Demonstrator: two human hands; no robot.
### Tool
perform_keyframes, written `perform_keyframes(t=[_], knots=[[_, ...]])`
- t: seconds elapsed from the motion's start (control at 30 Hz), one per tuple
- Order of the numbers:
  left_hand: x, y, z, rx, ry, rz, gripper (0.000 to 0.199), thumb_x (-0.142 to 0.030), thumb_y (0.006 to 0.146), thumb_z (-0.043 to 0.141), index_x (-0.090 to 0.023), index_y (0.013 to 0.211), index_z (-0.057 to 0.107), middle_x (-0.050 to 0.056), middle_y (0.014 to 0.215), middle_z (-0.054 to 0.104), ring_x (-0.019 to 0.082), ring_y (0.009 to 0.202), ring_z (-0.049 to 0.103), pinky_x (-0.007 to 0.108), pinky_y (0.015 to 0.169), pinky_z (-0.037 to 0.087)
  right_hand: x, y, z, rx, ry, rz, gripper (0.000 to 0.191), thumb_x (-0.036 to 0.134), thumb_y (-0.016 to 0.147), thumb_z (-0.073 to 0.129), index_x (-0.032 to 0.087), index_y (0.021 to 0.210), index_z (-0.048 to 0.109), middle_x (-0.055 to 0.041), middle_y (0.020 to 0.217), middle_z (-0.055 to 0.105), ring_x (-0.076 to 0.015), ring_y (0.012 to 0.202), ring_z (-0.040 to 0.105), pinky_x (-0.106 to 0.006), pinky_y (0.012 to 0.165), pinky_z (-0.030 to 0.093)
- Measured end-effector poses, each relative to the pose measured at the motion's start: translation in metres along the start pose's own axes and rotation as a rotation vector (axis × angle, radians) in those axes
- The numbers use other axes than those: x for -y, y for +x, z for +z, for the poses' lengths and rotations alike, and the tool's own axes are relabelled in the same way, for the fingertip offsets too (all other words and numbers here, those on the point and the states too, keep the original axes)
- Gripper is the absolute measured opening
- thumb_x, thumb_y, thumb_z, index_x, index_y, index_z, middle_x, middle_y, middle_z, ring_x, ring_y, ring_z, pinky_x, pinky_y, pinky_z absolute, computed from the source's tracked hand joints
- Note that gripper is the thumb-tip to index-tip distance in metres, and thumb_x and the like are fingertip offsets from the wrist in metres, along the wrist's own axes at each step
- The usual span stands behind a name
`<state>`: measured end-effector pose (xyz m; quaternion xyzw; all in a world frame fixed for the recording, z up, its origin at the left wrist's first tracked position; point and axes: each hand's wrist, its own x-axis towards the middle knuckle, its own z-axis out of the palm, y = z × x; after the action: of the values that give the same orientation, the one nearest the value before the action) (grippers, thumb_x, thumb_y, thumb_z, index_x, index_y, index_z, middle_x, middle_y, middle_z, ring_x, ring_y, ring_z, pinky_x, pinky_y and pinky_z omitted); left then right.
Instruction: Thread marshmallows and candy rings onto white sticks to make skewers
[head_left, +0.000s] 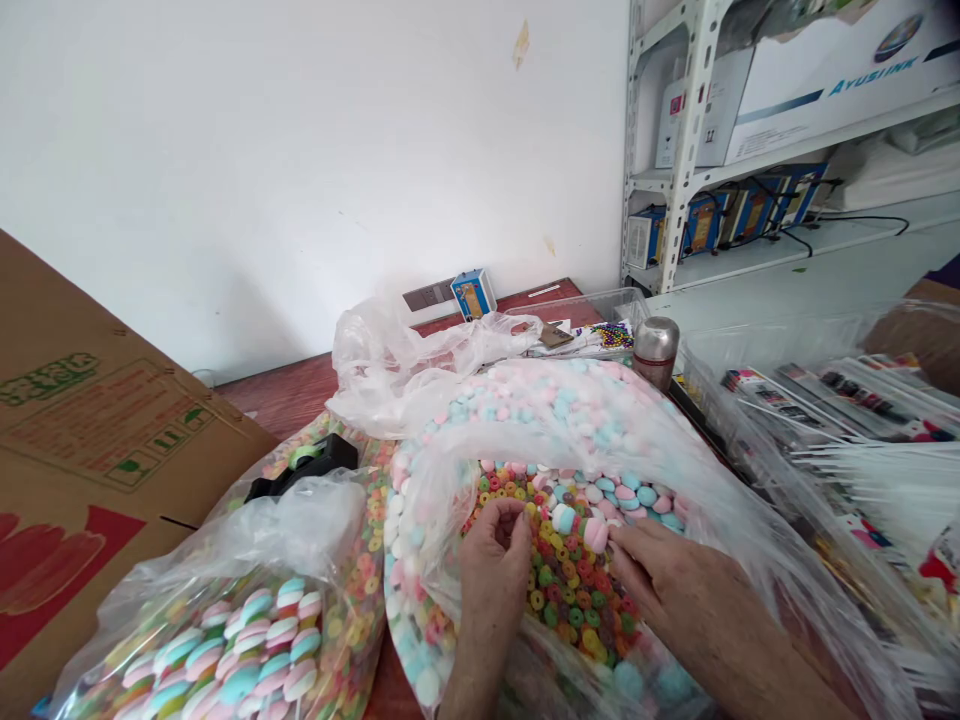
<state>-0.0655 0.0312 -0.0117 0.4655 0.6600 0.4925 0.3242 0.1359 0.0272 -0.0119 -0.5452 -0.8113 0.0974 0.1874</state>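
Observation:
My right hand (679,575) pinches a candy skewer (596,534) threaded with pink, white and blue marshmallows; its stick is mostly hidden by my fingers. Facing it, my left hand (495,555) has thumb and forefinger closed beside the skewer's far end. A yellow ring shows at those fingertips, but I cannot tell whether they grip it. Below both hands lie many colourful ring gummies (577,590) in an opened plastic bag. Pink, blue and white marshmallows (630,492) lie behind them in a large clear bag (555,440).
Finished-looking marshmallow skewers (247,650) lie on a gummy bag at left, near a black tape dispenser (307,468). A cardboard box (112,450) flanks the left. A metal flask (656,352) stands behind; clear bins of white sticks (862,480) and shelving (686,150) are at right.

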Motion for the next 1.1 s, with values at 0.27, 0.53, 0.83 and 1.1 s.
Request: perform_keyframes(t=[0.27,0.53,0.83,1.1], knots=[[-0.003,-0.003,0.008,0.060,-0.280,-0.144,0.020,-0.035,0.074,0.074,-0.017,0.079,0.068,0.001,0.064,0.066,0.016,0.060,0.062,0.025,0.056,0.051,0.003,-0.008,0.003,-0.001,0.043,0.018,0.030,0.029,0.098,0.039,0.028,0.082,0.064,0.0017,0.078,0.068,-0.0184,0.065,0.068,-0.030,0.054,0.036],[-0.003,-0.008,0.010,0.066,-0.346,-0.198,0.022,-0.037,0.076,0.074,-0.017,0.082,0.067,0.001,0.068,0.065,0.017,0.063,0.063,0.029,0.062,0.054,0.000,-0.011,0.006,-0.025,0.015,-0.001,0.027,0.028,0.097,0.042,0.030,0.078,0.061,0.0032,0.073,0.067,-0.0182,0.063,0.068,-0.030,0.052,0.035],[0.004,-0.020,0.018,-0.029,-0.078,0.069,0.012,-0.032,0.084,0.069,-0.020,0.084,0.070,0.003,0.076,0.068,0.017,0.071,0.061,0.025,0.066,0.047,0.002,-0.024,0.015,-0.244,-0.175,-0.154,0.025,0.022,0.099,0.037,0.025,0.092,0.061,-0.0001,0.075,0.065,-0.0156,0.058,0.065,-0.029,0.049,0.037],[0.001,-0.021,0.025,0.047,-0.592,-0.202,0.017,-0.032,0.075,0.079,-0.019,0.081,0.069,0.000,0.077,0.069,0.014,0.071,0.061,0.023,0.068,0.049,0.009,-0.037,0.014,-0.366,-0.204,-0.142,0.025,0.023,0.101,0.041,0.020,0.110,0.065,-0.0077,0.092,0.074,-0.0201,0.081,0.072,-0.028,0.069,0.049]])
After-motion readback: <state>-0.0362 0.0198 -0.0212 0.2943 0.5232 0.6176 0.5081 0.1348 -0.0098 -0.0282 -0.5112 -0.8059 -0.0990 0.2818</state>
